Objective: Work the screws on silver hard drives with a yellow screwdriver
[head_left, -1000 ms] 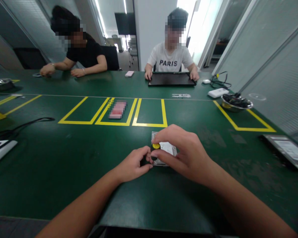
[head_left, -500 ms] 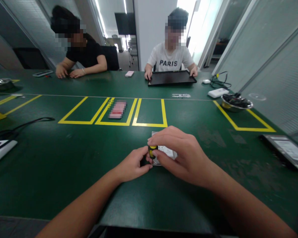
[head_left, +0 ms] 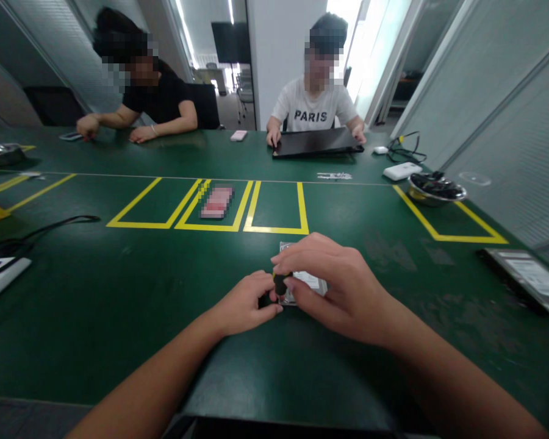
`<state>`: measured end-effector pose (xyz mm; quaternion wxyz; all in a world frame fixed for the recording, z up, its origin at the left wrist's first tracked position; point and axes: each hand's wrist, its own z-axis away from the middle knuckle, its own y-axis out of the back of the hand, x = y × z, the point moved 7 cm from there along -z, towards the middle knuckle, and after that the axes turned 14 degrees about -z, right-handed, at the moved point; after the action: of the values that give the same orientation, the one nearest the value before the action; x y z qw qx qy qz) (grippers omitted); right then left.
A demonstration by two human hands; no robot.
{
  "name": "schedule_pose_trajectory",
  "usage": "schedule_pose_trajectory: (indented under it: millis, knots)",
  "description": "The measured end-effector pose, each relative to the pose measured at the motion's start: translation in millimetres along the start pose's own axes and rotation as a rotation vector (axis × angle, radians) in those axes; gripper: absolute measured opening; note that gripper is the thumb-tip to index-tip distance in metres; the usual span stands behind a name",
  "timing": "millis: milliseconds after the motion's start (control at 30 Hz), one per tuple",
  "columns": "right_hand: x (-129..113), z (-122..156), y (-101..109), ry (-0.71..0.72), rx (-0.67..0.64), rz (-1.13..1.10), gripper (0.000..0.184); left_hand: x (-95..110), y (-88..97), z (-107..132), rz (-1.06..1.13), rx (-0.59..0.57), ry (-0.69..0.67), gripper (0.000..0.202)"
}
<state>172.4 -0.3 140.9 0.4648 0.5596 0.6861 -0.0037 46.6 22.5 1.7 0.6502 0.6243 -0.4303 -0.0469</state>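
A small silver hard drive with a white label lies flat on the green table, partly covered by my hands. My right hand is closed round the black and yellow handle of a stubby screwdriver, which stands upright over the drive's left side. The screwdriver's tip is hidden. From the left, my left hand grips the drive's edge, its thumb by the near corner and its fingers beside the screwdriver.
A larger hard drive lies at the right. Beyond it stand a metal bowl of dark parts and a white box. Yellow tape marks the table. Across it, one person holds a black panel; another reaches toward a phone.
The screwdriver handle has turned, showing more black and less yellow. My hands have barely moved. Across the table, one person's hand has reached left to the phone, and the black panel has tilted slightly.
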Motion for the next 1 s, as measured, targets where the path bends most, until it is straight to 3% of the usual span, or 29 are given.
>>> schedule_pose_trajectory:
  millis: [233, 433, 600, 833, 1000]
  knots:
    - [2.4, -2.3, -0.1, -0.026, 0.047, 0.009, 0.007, -3.5, -1.1, 0.0, 0.0, -0.013, 0.025, 0.013]
    - [0.1, -0.6, -1.1, 0.027, 0.04, -0.009, 0.024, -4.8, -2.4, 0.0, 0.021, -0.041, 0.043, 0.014]
    - [2.0, -1.8, -1.4, -0.007, 0.05, 0.018, 0.014, -2.9, -0.5, -0.1, -0.011, -0.021, 0.036, 0.011]
    - [-0.4, -1.6, -2.9, 0.035, 0.023, -0.007, 0.021, -2.5, -3.0, 0.5, 0.01, -0.034, 0.024, 0.012]
    - [3.5, -2.0, -1.9, -0.01, 0.042, 0.007, 0.009, -3.5, -2.0, 0.8, -0.005, -0.018, 0.048, 0.013]
